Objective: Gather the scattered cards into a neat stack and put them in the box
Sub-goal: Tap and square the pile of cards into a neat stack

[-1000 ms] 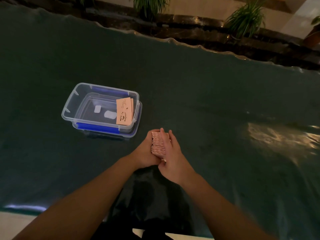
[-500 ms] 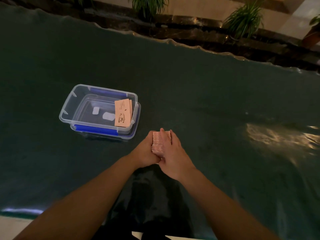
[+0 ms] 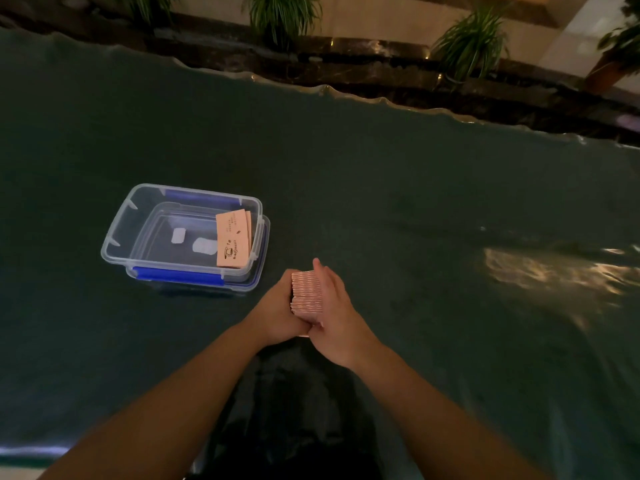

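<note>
Pink card edges are showing between two bare hands near the middle of the view, where a thick stack of cards is standing on its side, pressed from both flanks. The left hand is cupping the stack's left face with its fingers wrapped around the far end, and the right hand is lying flat against the right face, fingers stretched forward along it, so both hands are grasping the stack together. Whether the stack's lower edge is touching the dark green table cover or hanging just above it cannot be told, since the hands are hiding it. To the left and a little farther away, a clear plastic box with blue clip handles is sitting on the cover, open at the top and apparently nested on its own lid. Inside it, against the right wall, a few salmon-coloured cards are leaning at a slant (the front one is bearing a small cup drawing and some print too small to read). The box is sitting near the hands but apart from them. Beyond the table's wavy far edge, several potted plants are lining a dark stone ledge.
</note>
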Motion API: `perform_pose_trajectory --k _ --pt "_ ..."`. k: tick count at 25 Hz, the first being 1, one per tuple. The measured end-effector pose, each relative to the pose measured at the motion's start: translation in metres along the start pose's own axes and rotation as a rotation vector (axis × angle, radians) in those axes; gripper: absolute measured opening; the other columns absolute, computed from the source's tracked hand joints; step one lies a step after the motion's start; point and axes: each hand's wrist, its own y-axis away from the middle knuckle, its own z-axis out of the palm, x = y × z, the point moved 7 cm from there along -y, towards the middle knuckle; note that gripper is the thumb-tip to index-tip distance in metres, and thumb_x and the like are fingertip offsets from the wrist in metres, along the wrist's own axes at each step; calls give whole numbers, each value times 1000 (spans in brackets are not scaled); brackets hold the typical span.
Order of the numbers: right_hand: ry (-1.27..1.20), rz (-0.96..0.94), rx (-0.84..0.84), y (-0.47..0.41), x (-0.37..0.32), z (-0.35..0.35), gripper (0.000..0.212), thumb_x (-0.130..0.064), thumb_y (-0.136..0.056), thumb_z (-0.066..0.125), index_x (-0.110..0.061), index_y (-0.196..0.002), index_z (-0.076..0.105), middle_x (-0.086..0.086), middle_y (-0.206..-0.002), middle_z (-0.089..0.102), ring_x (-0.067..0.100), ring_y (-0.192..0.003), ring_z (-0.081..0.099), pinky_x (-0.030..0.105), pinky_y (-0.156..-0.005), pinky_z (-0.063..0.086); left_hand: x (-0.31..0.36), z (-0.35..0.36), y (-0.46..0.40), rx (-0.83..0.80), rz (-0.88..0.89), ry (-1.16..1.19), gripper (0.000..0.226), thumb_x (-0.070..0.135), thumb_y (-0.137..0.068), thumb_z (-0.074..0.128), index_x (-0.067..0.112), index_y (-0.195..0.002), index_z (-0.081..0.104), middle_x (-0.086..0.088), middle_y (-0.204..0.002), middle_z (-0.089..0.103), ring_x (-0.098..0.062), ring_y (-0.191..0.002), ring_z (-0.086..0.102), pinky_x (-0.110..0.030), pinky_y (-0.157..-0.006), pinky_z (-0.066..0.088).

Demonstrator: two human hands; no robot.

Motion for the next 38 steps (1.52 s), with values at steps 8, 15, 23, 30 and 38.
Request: perform_pose_trajectory --k 8,15,23,30,38 --pt "-673 239 -35 9 58 6 133 -11 -65 86 -41 -166 6 -13 -161 36 5 -139 50 30 -104 54 3 -11 2 55 -151 320 95 24 -43 101 41 -125 55 7 -121 75 -10 -115 69 -38 -93 57" --pt "-1225 348 -52 7 65 14 96 13 -60 85 -20 -143 49 12 -133 74 30 -122 72 47 -98 61 8 -2 -3 -78 -161 577 90 10 -57 91 18 -138 54 -10 -119 78 -28 -114 75 -40 -85 64" --pt "-822 273 77 7 77 -9 105 14 -60 75 -23 -152 38 6 -137 65 22 -125 67 37 -97 60 -27 -15 2 -77 -192 176 100 30 -52 102 44 -136 49 16 -125 74 -4 -117 69 -41 -103 58" --pt "-424 209 105 9 73 -6 109 -10 -85 84 -35 -166 15 -10 -145 57 3 -128 59 23 -108 48 -25 -3 3 73 -148 -226 133 47 -53 95 37 -161 17 7 -152 46 -20 -147 37 -51 -122 33" --pt "-170 142 23 9 77 4 118 -9 -87 74 -42 -166 -7 -8 -173 22 10 -145 42 28 -117 39 -25 -3 5 64 -47 -268 143 39 -65 93 38 -164 -10 -2 -162 37 -26 -152 33 -55 -124 32"
